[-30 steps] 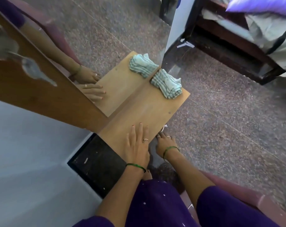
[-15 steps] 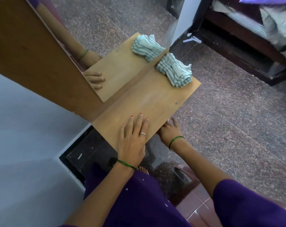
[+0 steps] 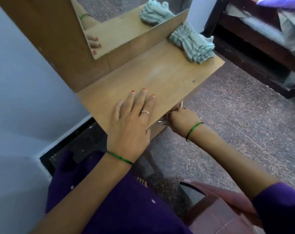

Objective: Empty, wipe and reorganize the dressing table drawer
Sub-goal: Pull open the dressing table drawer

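Left hand (image 3: 131, 122) flat, fingers straight, pressing on dressing table top (image 3: 162, 76). Right hand (image 3: 183, 121) below front edge, fingers curled round metal drawer handle (image 3: 181, 105). Drawer itself hidden beneath top. Striped cloth (image 3: 192, 43) bunched at far right corner, against mirror (image 3: 126, 19).

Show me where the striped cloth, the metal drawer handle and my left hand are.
striped cloth (image 3: 192, 43), head view, middle of the bunched fabric.
metal drawer handle (image 3: 182, 104), head view, bare upper end above the right hand.
left hand (image 3: 133, 119), head view, back of the hand.
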A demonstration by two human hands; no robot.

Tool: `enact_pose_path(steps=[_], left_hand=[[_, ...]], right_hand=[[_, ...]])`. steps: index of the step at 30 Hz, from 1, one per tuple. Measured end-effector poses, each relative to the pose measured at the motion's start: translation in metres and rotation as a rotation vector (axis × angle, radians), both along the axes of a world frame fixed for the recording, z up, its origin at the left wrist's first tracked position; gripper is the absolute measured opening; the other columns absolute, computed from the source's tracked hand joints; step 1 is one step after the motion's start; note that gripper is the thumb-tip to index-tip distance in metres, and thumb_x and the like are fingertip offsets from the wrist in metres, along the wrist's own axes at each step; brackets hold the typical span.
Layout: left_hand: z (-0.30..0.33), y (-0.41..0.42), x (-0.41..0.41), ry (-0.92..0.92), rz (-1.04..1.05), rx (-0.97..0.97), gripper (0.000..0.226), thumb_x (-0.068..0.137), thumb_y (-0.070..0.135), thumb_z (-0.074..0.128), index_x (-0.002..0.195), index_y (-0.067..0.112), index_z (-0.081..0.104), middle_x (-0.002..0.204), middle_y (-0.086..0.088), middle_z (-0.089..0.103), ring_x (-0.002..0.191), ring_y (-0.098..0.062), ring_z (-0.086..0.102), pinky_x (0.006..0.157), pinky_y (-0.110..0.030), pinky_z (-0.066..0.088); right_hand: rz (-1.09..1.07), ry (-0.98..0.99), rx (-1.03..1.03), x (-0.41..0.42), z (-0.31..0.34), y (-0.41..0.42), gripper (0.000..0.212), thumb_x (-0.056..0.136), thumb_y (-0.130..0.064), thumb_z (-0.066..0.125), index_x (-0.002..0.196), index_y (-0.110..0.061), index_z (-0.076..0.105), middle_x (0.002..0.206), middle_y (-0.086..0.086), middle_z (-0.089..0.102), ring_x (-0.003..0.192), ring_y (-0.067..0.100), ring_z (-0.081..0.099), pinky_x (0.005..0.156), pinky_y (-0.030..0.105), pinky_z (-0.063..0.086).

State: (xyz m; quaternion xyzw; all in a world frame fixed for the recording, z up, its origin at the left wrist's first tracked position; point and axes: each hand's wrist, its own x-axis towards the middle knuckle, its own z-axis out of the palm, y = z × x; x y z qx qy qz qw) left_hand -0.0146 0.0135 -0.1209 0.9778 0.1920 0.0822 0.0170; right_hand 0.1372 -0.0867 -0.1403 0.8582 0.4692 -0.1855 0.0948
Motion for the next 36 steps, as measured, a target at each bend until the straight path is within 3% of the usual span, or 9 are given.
enact_pose_path(steps=[3, 5, 8, 11, 14, 18, 26, 31, 36], left_hand=[[0.002, -0.002, -0.002, 0.012, -0.038, 0.017, 0.08, 0.077, 0.049, 0.064, 0.146, 0.023, 0.032, 0.153, -0.002, 0.031, 0.14, -0.026, 0.03, 0.109, -0.049, 0.027], [0.007, -0.011, -0.003, 0.01, -0.103, 0.047, 0.077, 0.078, 0.058, 0.048, 0.146, 0.023, 0.033, 0.154, -0.002, 0.031, 0.141, -0.024, 0.028, 0.109, -0.052, 0.024], [0.005, -0.037, -0.006, -0.016, -0.232, 0.061, 0.069, 0.079, 0.051, 0.049, 0.14, 0.019, 0.044, 0.151, -0.004, 0.036, 0.14, -0.023, 0.028, 0.111, -0.049, 0.023], [-0.006, -0.068, -0.009, -0.072, -0.284, -0.097, 0.054, 0.078, 0.042, 0.052, 0.124, 0.017, 0.061, 0.145, -0.005, 0.045, 0.137, -0.023, 0.037, 0.112, -0.037, 0.018], [-0.014, -0.1, -0.012, -0.147, -0.302, -0.316, 0.048, 0.078, 0.038, 0.05, 0.113, 0.012, 0.068, 0.127, -0.005, 0.062, 0.125, -0.022, 0.052, 0.11, -0.029, 0.024], [-0.023, -0.137, -0.015, -0.169, -0.284, -0.568, 0.045, 0.077, 0.026, 0.061, 0.118, 0.008, 0.066, 0.125, -0.003, 0.064, 0.124, -0.018, 0.053, 0.108, -0.032, 0.04], [-0.028, -0.171, -0.02, -0.152, -0.268, -0.707, 0.046, 0.081, 0.021, 0.06, 0.126, 0.01, 0.06, 0.129, -0.001, 0.061, 0.127, -0.014, 0.049, 0.105, -0.033, 0.041], [-0.028, -0.191, -0.024, -0.159, -0.264, -0.766, 0.051, 0.08, 0.018, 0.058, 0.13, 0.011, 0.056, 0.134, -0.003, 0.057, 0.13, -0.015, 0.045, 0.11, -0.031, 0.034], [-0.023, -0.21, -0.027, -0.186, -0.249, -0.846, 0.049, 0.078, 0.011, 0.06, 0.126, 0.007, 0.056, 0.13, -0.007, 0.058, 0.126, -0.017, 0.047, 0.111, -0.017, 0.026]], right_hand=[[-0.002, 0.004, -0.014, -0.007, 0.006, -0.017, 0.049, 0.094, -0.047, 0.043, 0.109, -0.006, 0.063, 0.118, 0.018, 0.058, 0.107, 0.037, 0.058, 0.085, 0.04, 0.046], [-0.022, -0.002, -0.012, -0.013, 0.009, -0.034, 0.046, 0.095, -0.047, 0.043, 0.114, -0.009, 0.062, 0.124, 0.014, 0.055, 0.111, 0.035, 0.056, 0.088, 0.039, 0.044], [-0.072, -0.018, 0.009, -0.022, 0.008, -0.063, 0.04, 0.095, -0.044, 0.045, 0.118, -0.015, 0.061, 0.124, 0.009, 0.057, 0.112, 0.033, 0.057, 0.093, 0.037, 0.042], [-0.134, -0.011, 0.016, -0.027, 0.001, -0.096, 0.039, 0.093, -0.047, 0.047, 0.116, -0.019, 0.064, 0.119, 0.007, 0.062, 0.111, 0.029, 0.057, 0.1, 0.034, 0.037], [-0.254, 0.09, 0.03, -0.033, -0.004, -0.13, 0.042, 0.087, -0.052, 0.052, 0.115, -0.024, 0.066, 0.115, 0.007, 0.065, 0.117, 0.029, 0.051, 0.096, 0.036, 0.045], [-0.345, 0.137, 0.064, -0.041, -0.007, -0.165, 0.036, 0.085, -0.051, 0.056, 0.109, -0.028, 0.069, 0.111, 0.005, 0.065, 0.121, 0.025, 0.047, 0.091, 0.038, 0.048], [-0.355, 0.164, 0.048, -0.044, -0.007, -0.194, 0.028, 0.088, -0.039, 0.06, 0.111, -0.027, 0.069, 0.12, 0.002, 0.061, 0.122, 0.021, 0.049, 0.095, 0.033, 0.045], [-0.363, 0.191, -0.018, -0.045, -0.007, -0.212, 0.026, 0.088, -0.037, 0.06, 0.111, -0.029, 0.068, 0.122, 0.007, 0.059, 0.111, 0.028, 0.059, 0.093, 0.037, 0.048], [-0.342, 0.204, -0.093, -0.041, -0.002, -0.233, 0.026, 0.091, -0.024, 0.055, 0.114, -0.031, 0.065, 0.117, 0.004, 0.066, 0.108, 0.024, 0.062, 0.092, 0.033, 0.048]])
